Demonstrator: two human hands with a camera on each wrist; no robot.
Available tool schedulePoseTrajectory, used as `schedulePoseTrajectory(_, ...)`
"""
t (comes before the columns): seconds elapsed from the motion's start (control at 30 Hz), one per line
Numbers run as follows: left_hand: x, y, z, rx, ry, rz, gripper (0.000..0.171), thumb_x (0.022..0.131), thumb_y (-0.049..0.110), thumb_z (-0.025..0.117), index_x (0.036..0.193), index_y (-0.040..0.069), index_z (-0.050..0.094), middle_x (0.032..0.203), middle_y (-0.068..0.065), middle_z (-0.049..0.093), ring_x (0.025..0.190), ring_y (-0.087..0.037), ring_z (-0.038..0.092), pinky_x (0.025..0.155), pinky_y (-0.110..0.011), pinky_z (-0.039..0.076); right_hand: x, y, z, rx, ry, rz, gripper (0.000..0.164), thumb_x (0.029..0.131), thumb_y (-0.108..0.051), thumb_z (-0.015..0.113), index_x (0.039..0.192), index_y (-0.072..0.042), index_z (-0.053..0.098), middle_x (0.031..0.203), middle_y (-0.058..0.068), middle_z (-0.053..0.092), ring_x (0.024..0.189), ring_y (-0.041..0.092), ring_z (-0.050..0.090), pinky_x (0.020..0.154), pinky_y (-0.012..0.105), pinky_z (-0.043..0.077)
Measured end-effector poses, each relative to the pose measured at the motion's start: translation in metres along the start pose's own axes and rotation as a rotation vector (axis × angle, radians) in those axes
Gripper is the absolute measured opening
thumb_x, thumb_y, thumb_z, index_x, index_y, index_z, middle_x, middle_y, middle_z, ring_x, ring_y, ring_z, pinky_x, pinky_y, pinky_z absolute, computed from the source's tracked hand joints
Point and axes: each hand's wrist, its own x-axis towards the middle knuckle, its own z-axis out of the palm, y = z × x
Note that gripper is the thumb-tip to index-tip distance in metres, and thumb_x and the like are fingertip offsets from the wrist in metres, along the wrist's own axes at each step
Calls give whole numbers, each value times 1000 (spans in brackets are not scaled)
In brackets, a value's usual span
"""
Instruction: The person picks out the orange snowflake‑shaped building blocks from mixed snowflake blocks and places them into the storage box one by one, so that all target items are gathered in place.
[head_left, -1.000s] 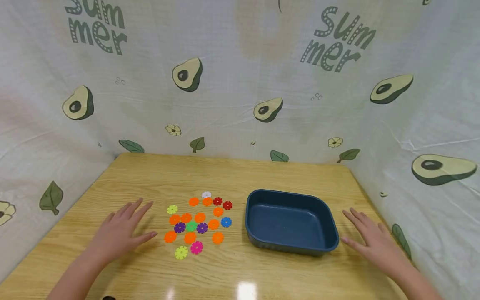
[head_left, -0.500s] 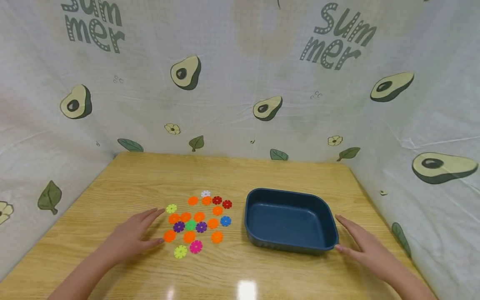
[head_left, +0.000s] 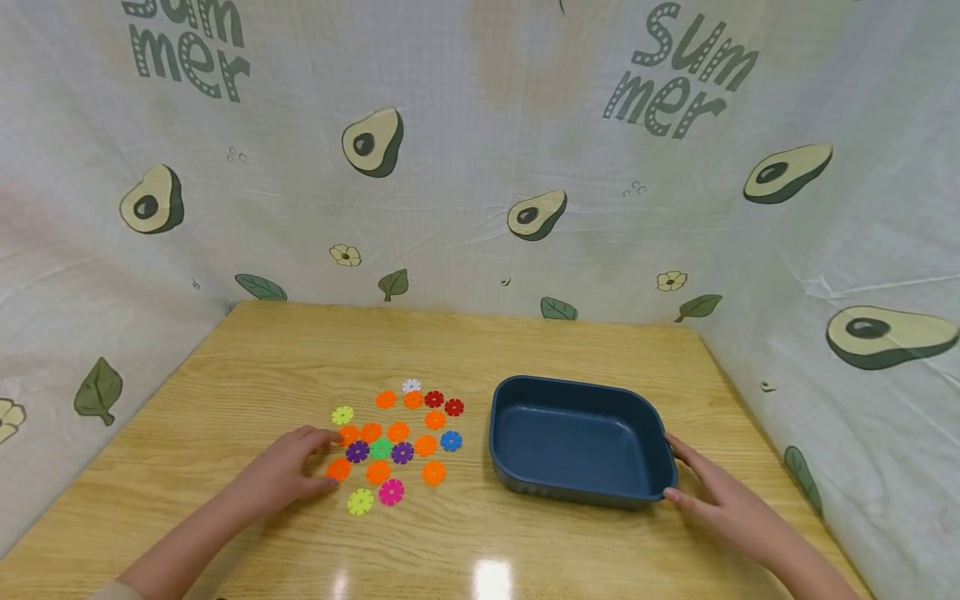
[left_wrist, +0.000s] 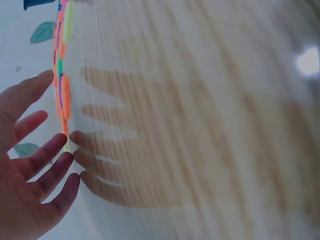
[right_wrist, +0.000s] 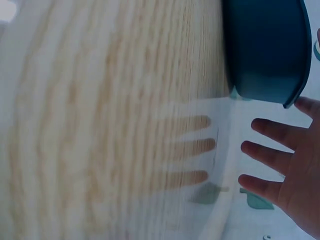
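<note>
My left hand [head_left: 288,471] is low over the table at the left edge of a scatter of notched plastic snowflake discs. Its fingers are relaxed and apart in the left wrist view, fingertips close to the tabletop. An orange disc [head_left: 339,470] lies at the thumb tip, and another orange disc [head_left: 349,435] is partly behind the forefinger. A dark blue rectangular tub [head_left: 577,450] stands right of the discs with nothing in it. At its right end is my right hand [head_left: 716,492], thumb by the front corner. One fingertip meets the rim in the right wrist view; the other fingers [right_wrist: 270,156] extend straight.
The flat discs include a green disc [head_left: 381,449], a blue disc [head_left: 452,441], a pink disc [head_left: 392,492] and a white disc [head_left: 411,386]. A printed avocado cloth [head_left: 450,167] walls the wooden table [head_left: 315,350] at the back and both sides.
My left hand has moved right and lowered to the discs, its fingers bending a little. My right hand has moved left to the tub's end. Discs and tub stay in place.
</note>
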Motion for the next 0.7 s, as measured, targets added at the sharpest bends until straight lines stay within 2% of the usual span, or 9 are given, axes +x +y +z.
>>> schedulePoseTrajectory(0.07, 3, 0, 1, 13, -2, -10, 47, 76, 28, 84, 116, 10, 65, 109, -2, 61, 99, -23, 58, 89, -49, 47, 1, -1, 0, 7, -16, 20, 74, 96, -37, 62, 155, -12, 25, 144, 23, 44, 130, 44, 40, 93, 59, 37)
schedulePoseTrajectory(0.13, 5, 0, 2, 26, -6, -15, 44, 75, 26, 85, 112, 12, 66, 103, 2, 61, 93, -19, 56, 87, -46, 48, 1, -2, 1, 25, -31, 41, 75, 97, -37, 61, 156, -12, 22, 142, 26, 44, 128, 46, 43, 90, 65, 37)
schedulePoseTrajectory(0.3, 8, 0, 4, 57, -16, -3, 37, 71, 23, 87, 102, 15, 68, 90, 7, 56, 82, -12, 51, 77, -39, 49, 1, -5, 1, 38, -93, 116, 77, 99, -38, 56, 158, -18, 11, 133, 32, 49, 120, 51, 48, 88, 66, 39)
schedulePoseTrajectory(0.4, 10, 1, 4, 49, -43, -4, 34, 71, 22, 87, 98, 15, 67, 86, 6, 54, 78, -11, 49, 73, -36, 48, 1, -5, 2, 42, -129, 144, 77, 100, -38, 54, 158, -20, 6, 128, 32, 54, 117, 51, 51, 88, 66, 39)
schedulePoseTrajectory(0.7, 17, 0, 2, 14, -119, -19, 28, 73, 18, 86, 92, 13, 65, 78, 5, 50, 71, -13, 44, 65, -31, 43, 2, -6, 2, 40, -144, 138, 83, 98, -35, 59, 158, -17, 4, 123, 28, 59, 114, 51, 53, 89, 67, 39)
